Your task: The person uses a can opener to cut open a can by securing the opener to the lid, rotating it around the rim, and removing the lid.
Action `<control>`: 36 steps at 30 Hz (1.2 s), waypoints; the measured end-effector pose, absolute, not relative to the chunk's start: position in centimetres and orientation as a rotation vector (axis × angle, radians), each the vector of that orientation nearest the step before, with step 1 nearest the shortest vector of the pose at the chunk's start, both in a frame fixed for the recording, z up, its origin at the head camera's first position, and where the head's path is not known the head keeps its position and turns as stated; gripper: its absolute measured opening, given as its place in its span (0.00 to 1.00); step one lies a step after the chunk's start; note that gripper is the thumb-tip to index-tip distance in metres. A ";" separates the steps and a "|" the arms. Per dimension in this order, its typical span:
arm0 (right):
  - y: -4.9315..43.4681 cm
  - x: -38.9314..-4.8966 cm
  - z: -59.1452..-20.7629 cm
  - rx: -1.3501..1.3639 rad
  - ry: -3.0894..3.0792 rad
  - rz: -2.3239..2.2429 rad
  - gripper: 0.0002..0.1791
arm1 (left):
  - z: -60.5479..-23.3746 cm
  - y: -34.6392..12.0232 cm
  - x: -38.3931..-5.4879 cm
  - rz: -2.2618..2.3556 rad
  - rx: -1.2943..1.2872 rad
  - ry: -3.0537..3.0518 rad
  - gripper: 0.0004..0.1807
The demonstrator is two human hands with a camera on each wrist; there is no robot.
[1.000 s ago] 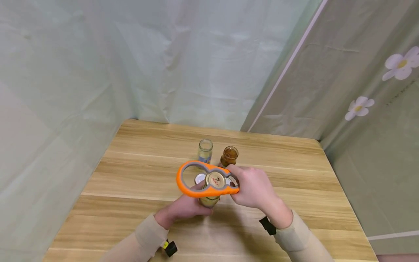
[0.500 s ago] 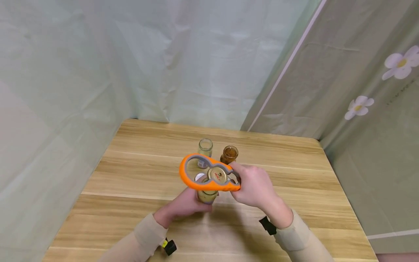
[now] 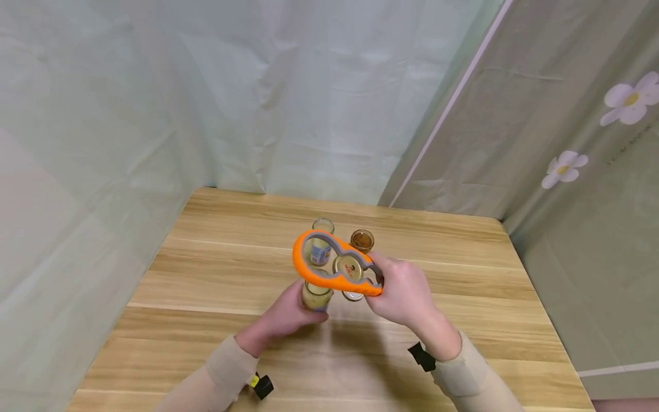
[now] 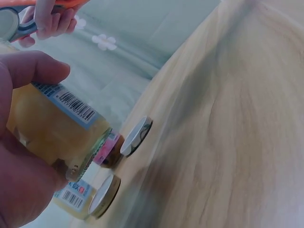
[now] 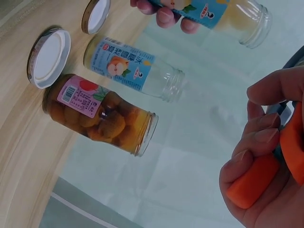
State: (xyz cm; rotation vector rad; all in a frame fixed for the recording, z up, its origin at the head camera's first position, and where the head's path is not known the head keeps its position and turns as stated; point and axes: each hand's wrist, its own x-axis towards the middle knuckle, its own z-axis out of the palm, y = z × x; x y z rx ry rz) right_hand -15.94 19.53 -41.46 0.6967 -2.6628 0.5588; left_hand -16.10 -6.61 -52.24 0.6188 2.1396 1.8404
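My left hand grips an uncapped glass jar of pale fruit, raised over the table; its blue barcode label shows in the left wrist view. My right hand holds an orange jar opener with grey inner edges, its fingers curled round the handle end. A gold lid sits in the opener's middle hole, apart from the jar's mouth. The opener's far loop is above the held jar and partly covers its rim in the head view.
Two uncapped jars stand behind the hands: a blue-labelled jar and a jar of brown fruit with a pink label. Two lids, a nearer lid and another lid, lie white side up on the wooden table. Curtains hang behind.
The opener has lifted away from the jar with the gold lid in it, moving up and right. The left hand has drawn the jar slightly left, leaving its mouth uncovered by the lid.
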 end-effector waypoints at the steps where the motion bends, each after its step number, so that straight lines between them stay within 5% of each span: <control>1: 19.6 -15.9 -41.5 0.691 -2.659 0.559 0.17 | -52.2 -6.8 -16.2 1.839 0.616 2.167 0.39; 13: 20.2 -16.1 -41.5 0.671 -2.636 0.592 0.17 | -52.1 -9.2 -17.0 1.865 0.501 2.324 0.46; 36: 20.5 -16.0 -41.7 0.656 -2.649 0.612 0.17 | -52.4 -11.6 -23.1 1.970 0.098 2.479 0.43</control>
